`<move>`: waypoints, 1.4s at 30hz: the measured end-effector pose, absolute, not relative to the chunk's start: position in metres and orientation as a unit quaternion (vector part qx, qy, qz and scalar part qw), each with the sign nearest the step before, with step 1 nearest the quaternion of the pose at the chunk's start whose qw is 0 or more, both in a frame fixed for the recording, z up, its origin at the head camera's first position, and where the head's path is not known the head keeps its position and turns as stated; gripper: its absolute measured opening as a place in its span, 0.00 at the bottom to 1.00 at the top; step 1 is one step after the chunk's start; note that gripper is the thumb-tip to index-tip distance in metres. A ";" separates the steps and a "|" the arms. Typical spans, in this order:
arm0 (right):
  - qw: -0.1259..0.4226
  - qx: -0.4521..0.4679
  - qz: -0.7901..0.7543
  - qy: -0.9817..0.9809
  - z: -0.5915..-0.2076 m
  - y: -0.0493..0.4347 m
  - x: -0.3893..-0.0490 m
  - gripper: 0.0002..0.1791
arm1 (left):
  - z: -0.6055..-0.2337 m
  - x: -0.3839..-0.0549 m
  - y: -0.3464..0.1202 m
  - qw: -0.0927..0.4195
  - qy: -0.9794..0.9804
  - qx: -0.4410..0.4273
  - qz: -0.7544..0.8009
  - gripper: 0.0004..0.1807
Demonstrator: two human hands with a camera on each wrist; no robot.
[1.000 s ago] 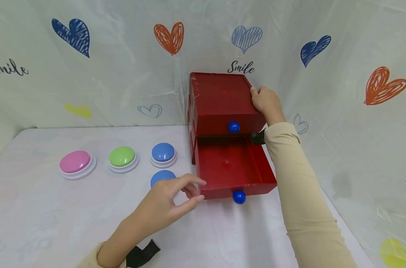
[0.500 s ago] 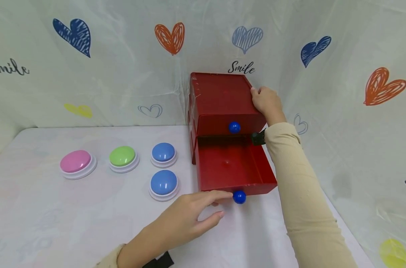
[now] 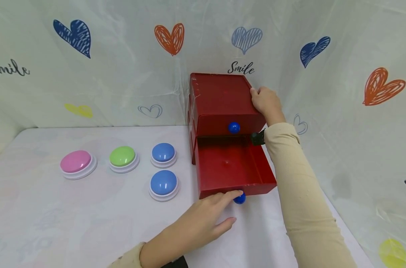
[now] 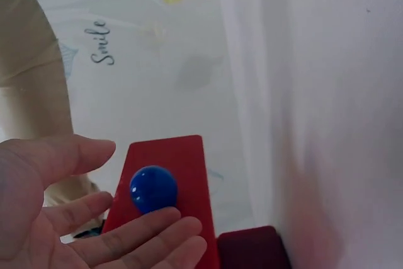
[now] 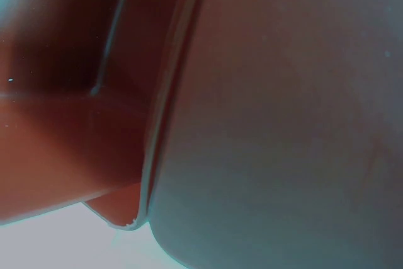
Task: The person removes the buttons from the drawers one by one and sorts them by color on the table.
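A red two-drawer cabinet (image 3: 223, 93) stands against the backdrop, its lower drawer (image 3: 228, 167) pulled out with nothing inside. The upper drawer is closed and has a blue knob (image 3: 234, 127). My left hand (image 3: 203, 219) is at the lower drawer's blue knob (image 4: 153, 188), fingers extended just behind it and thumb held apart. The fingertips overlap the knob in the head view. At the cabinet's top right edge, my right hand (image 3: 267, 102) grips the side, partly hidden fingers bent over it. The right wrist view shows only red panels (image 5: 271, 118) close up, without the hand.
Left of the cabinet, two blue push buttons (image 3: 163, 182) sit one in front of the other. A green button (image 3: 122, 156) and a pink button (image 3: 76, 162) lie farther left on the white table (image 3: 55, 216). A heart-printed cloth (image 3: 122, 74) hangs behind.
My left hand has moved right along the lower drawer's front to its knob, uncovering the nearer blue button. My right hand and the drawer have stayed put.
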State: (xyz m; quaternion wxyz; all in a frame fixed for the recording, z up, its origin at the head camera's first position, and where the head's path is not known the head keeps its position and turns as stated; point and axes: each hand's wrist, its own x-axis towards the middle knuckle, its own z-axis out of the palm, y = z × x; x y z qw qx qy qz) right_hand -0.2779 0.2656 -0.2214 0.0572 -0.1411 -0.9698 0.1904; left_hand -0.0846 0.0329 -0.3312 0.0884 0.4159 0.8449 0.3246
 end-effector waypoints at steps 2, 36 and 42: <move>0.056 -0.142 0.191 -0.970 -0.221 0.265 -0.278 0.28 | -0.334 -0.085 0.037 0.090 0.847 0.411 0.325 0.31; 0.048 -0.145 0.196 -0.968 -0.220 0.265 -0.277 0.28 | -0.343 -0.096 0.065 -0.017 0.867 0.393 0.306 0.19; 0.052 -0.143 0.193 -0.969 -0.220 0.264 -0.276 0.27 | -0.342 -0.100 0.066 -0.023 0.871 0.381 0.311 0.19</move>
